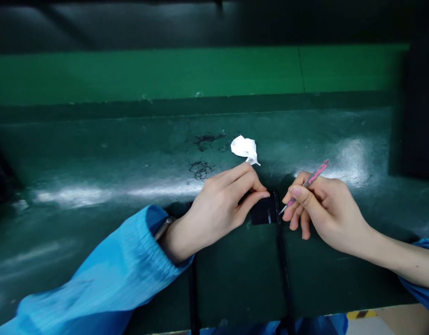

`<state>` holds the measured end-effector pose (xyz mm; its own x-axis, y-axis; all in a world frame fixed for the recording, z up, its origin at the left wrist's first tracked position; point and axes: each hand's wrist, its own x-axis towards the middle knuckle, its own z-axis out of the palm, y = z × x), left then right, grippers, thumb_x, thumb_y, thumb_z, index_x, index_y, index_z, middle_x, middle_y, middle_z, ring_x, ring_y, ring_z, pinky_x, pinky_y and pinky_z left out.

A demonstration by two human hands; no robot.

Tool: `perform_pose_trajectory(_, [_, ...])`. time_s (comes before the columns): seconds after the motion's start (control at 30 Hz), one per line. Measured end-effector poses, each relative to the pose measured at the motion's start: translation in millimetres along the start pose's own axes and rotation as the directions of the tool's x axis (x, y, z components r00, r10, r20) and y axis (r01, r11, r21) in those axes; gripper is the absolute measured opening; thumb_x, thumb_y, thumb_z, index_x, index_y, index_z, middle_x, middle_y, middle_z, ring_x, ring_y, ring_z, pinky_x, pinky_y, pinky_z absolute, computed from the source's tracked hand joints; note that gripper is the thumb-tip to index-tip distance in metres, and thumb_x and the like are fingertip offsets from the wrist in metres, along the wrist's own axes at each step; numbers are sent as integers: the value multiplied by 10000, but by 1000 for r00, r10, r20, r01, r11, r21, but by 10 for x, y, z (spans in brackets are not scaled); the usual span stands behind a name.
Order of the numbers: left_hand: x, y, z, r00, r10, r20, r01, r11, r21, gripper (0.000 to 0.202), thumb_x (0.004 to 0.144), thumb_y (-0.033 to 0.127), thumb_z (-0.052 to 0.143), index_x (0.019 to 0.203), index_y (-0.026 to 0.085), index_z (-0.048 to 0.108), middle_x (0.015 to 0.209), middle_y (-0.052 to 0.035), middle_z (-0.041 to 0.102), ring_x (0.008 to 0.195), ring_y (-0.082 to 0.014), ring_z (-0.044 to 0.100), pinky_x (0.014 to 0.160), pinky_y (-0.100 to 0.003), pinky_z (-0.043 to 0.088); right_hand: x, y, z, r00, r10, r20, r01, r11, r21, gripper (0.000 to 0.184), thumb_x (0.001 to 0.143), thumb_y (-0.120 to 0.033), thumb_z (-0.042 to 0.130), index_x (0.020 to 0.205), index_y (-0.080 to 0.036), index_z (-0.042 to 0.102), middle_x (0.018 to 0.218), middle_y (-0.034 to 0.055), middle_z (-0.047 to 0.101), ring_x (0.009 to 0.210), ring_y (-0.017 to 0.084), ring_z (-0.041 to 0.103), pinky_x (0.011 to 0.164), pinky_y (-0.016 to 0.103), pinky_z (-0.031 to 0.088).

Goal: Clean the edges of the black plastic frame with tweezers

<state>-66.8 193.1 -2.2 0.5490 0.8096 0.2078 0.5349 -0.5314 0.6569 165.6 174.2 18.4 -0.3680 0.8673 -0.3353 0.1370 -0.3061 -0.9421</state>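
Note:
A thin black frame (282, 260) lies on the green bench, its two long bars running toward me. At its far right corner, my left hand (223, 200) is closed, thumb and fingertips pinching the frame's end. Just below those fingertips is a small dark flat piece (261, 214); part of it is covered. My right hand (317, 200) is closed around slim pink-and-silver tweezers (315, 174), held like a pen. Their pointed tip meets or nearly meets the frame's right bar; I cannot tell which.
Beyond my left hand lies a crumpled white tissue (243, 147). Tangled black threads (201, 170) are on the bench (95, 153) left of it. A raised green ledge (147, 74) runs along the back, and a dark box-like object (415, 107) stands at the right.

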Motion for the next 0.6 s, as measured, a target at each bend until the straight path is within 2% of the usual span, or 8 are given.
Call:
perform_pose_trajectory(0.23, [13,12,-10,1000,7,-2,-7,1000,-2,125,1037,180,623,918,161,654,885,-32,666,781,-160,653,707,-286,518,1,6,-43,999,8,31,-8,1000,-3,387,1064,-527,576,906,-175,617,673,-6,703,432,123,676,371,190,549])
perform_pose_trajectory(0.43, [15,12,-2,1000,2,-7,-2,1000,-1,117,1034,185,633,923,163,662,887,-23,665,767,-147,654,702,-278,523,-17,114,7,976,-191,-108,178,977,-120,321,1095,-442,551,919,-195,660,745,-5,703,488,101,673,442,211,562])
perform_pose_trajectory(0.5, [1,9,4,1000,5,-20,-5,1000,3,69,1026,186,650,961,174,669,916,-21,673,792,-146,667,719,-276,537,-35,133,3,941,-296,-163,255,939,-230,302,1111,-388,521,911,-215,668,747,-3,687,524,109,660,476,242,549])
perform_pose_trajectory(0.53, [-7,9,6,999,16,-33,-15,1000,20,33,1024,185,655,996,180,672,942,-25,680,821,-149,677,737,-277,547,-47,133,-1,906,-384,-179,319,896,-308,309,1118,-361,496,897,-226,665,741,3,677,555,125,654,505,270,546])
perform_pose_trajectory(0.57, [-16,13,6,998,40,-47,-37,998,51,23,1024,186,654,1038,187,673,972,-32,688,859,-157,687,763,-283,557,-61,127,-4,855,-492,-167,396,825,-403,323,1121,-348,473,884,-234,661,742,15,672,597,150,654,548,307,550])
perform_pose_trajectory(0.6, [-25,19,5,995,81,-60,-76,993,93,54,1028,186,647,1077,190,670,999,-42,696,891,-166,691,786,-294,563,-78,118,0,786,-606,-117,480,719,-503,340,1122,-343,450,873,-237,656,760,37,680,659,182,662,601,348,559])
